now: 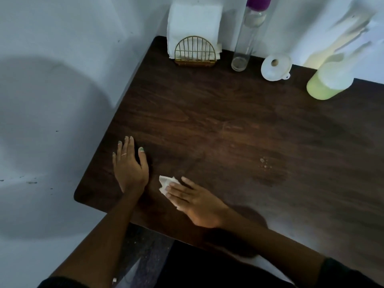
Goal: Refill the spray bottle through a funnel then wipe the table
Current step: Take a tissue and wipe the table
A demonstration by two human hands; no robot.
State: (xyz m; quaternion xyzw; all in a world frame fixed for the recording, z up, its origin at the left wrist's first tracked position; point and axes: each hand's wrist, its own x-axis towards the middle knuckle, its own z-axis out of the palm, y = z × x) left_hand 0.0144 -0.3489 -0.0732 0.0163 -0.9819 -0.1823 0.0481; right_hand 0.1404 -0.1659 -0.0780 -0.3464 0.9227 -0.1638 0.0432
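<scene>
**Wiping near the corner, with crumbs and a full bottle still ahead**

Closest to me, the right hand (192, 199) lies flat on a small white tissue (166, 183), fingers (176, 191) straight and close together, pressing it onto the dark bench (207, 121) rather than pinching it. Just beside it, the left hand (129, 165) rests palm down near the bench's left edge, fingers spread, holding nothing and apparently bracing.

The tissue looks small and crumpled under the palm. My worry is that it bunches or tears under pressure, so that bare fingers drag over the wood and leave smears instead of lifting them.

Further out, to the right, a few pale crumbs (264, 162) sit on what looks like a darker, damp patch. A sweep from this corner could push them off the edge onto the floor, or spread the wet instead of taking it up.

At the back, by the wall, stand a napkin holder (194, 51), a tall clear bottle with a purple cap (247, 36), a white funnel (275, 67) lying out of any bottle, and the spray bottle (330, 80), holding yellow-green liquid, so the refill seems done. It stands well apart from the hands, but a wide, fast stroke to the far right could knock it or the tall bottle over. The funnel may drip where it lies.
</scene>
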